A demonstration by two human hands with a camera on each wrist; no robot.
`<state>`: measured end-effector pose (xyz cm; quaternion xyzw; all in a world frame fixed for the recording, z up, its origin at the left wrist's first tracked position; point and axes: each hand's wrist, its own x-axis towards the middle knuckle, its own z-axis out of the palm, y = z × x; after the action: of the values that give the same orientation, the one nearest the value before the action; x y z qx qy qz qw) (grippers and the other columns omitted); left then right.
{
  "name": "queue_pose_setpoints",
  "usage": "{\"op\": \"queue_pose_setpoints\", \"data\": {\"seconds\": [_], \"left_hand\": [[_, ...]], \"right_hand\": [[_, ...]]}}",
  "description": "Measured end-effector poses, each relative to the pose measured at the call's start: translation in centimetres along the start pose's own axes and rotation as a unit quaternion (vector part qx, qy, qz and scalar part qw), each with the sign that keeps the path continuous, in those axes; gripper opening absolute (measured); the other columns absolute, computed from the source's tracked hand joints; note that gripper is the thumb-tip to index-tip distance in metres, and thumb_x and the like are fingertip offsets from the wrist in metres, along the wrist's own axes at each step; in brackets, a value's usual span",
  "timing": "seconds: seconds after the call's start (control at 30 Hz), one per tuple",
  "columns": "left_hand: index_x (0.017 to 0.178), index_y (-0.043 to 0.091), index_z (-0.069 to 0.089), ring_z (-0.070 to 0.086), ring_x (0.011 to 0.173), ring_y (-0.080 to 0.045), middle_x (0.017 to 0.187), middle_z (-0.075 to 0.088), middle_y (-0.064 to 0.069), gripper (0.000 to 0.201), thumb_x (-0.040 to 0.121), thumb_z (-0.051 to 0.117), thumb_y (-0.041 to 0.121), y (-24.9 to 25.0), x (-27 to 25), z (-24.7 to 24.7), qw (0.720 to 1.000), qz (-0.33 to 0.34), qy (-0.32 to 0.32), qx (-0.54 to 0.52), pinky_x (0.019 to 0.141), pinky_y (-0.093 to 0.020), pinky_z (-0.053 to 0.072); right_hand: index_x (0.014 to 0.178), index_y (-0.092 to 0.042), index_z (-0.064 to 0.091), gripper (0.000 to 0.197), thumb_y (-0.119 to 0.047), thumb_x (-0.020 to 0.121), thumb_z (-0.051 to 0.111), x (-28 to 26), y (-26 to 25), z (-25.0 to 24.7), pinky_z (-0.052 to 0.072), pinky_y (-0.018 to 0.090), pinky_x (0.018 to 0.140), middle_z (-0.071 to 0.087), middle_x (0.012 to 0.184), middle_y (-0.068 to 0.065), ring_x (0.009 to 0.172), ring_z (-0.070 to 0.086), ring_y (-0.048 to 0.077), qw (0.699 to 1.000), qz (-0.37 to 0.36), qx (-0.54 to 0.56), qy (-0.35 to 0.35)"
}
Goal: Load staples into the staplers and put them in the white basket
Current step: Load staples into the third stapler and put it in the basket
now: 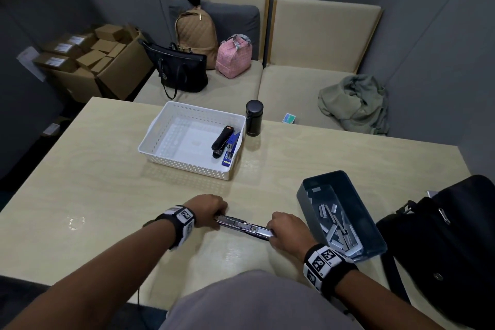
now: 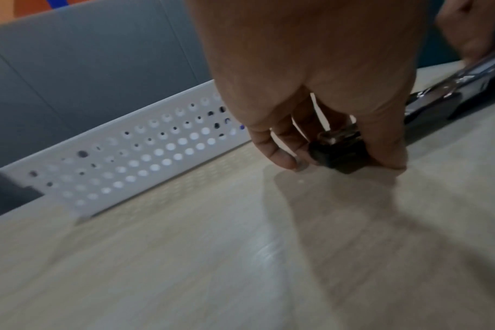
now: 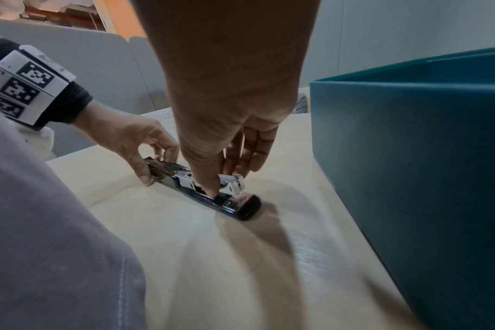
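A black and chrome stapler (image 1: 242,225) lies opened out flat on the table near the front edge. My left hand (image 1: 211,207) pinches its black left end (image 2: 339,154) between thumb and fingers. My right hand (image 1: 285,230) holds the right end, with the thumb pressed into the metal staple channel (image 3: 209,192) and the fingers (image 3: 249,156) on the far side. The white basket (image 1: 192,169) stands further back and holds a black stapler (image 1: 221,139) and a blue stapler (image 1: 230,149). A teal box (image 1: 302,195) at the right holds several staple strips (image 1: 340,230).
A black flask (image 1: 254,118) stands just right of the basket. A black bag (image 1: 442,249) lies at the table's right edge, beside the teal box (image 3: 410,156). Bags and a green garment lie on the bench behind the table.
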<state>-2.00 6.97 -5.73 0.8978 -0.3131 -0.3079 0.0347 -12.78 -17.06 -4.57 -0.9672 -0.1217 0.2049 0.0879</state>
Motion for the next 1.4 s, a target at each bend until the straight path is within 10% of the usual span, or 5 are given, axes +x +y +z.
{"op": "queue_pose_setpoints", "data": {"seconds": [0.53, 0.7, 1.07, 1.33, 1.4], "left_hand": [[0.099, 0.016, 0.069, 0.060, 0.091, -0.025, 0.103, 0.061, -0.005, 0.032, 0.074, 0.074, 0.037, 7.7, 0.8, -3.0, 0.993, 0.101, 0.045, 0.031, 0.070, -0.036, 0.049], [0.126, 0.017, 0.053, 0.050, 0.112, -0.034, 0.123, 0.053, -0.013, 0.047, 0.083, 0.068, 0.026, 9.0, 2.2, 1.0, 0.989, 0.070, 0.007, 0.128, 0.083, -0.044, 0.046], [0.124, 0.015, 0.057, 0.055, 0.110, -0.026, 0.124, 0.054, -0.007, 0.040, 0.085, 0.067, 0.024, 7.1, 2.1, -0.9, 0.974, 0.092, 0.193, -0.071, 0.086, -0.042, 0.052], [0.120, 0.015, 0.062, 0.069, 0.081, -0.025, 0.099, 0.071, -0.013, 0.049, 0.099, 0.039, 0.053, 6.5, 0.6, -7.2, 0.722, -0.078, 0.208, -0.656, 0.071, -0.044, 0.059], [0.113, 0.016, 0.065, 0.069, 0.086, -0.026, 0.100, 0.071, -0.012, 0.044, 0.100, 0.040, 0.049, 5.6, 0.8, -8.1, 0.714, -0.077, 0.220, -0.660, 0.076, -0.047, 0.059]], "right_hand": [[0.097, -0.020, 0.072, 0.025, -0.014, 0.074, 0.062, -0.2, 0.6, -0.2, 0.041, 0.022, 0.054, 0.063, 0.077, -0.005, 0.071, 0.059, 0.016, 0.979, 0.085, 0.186, 0.013], [0.108, -0.021, 0.068, 0.039, -0.003, 0.083, 0.046, 0.0, 2.4, 1.2, 0.054, 0.032, 0.086, 0.065, 0.100, -0.001, 0.088, 0.063, 0.015, 0.960, 0.147, 0.239, -0.008], [0.122, -0.013, 0.049, 0.034, -0.039, 0.102, 0.039, 2.3, 0.4, -1.9, 0.047, 0.031, 0.058, 0.051, 0.084, 0.012, 0.069, 0.054, 0.023, 0.815, 0.101, 0.559, -0.116], [0.139, -0.022, 0.038, 0.035, -0.027, 0.105, 0.032, 7.1, -3.8, -8.1, 0.052, 0.037, 0.093, 0.061, 0.125, 0.005, 0.111, 0.061, 0.020, 0.747, 0.044, 0.662, 0.049], [0.145, -0.024, 0.030, 0.040, -0.020, 0.105, 0.031, 8.0, -4.9, -9.3, 0.043, 0.026, 0.100, 0.050, 0.137, -0.001, 0.125, 0.050, 0.015, 0.773, 0.025, 0.634, 0.024]]}}
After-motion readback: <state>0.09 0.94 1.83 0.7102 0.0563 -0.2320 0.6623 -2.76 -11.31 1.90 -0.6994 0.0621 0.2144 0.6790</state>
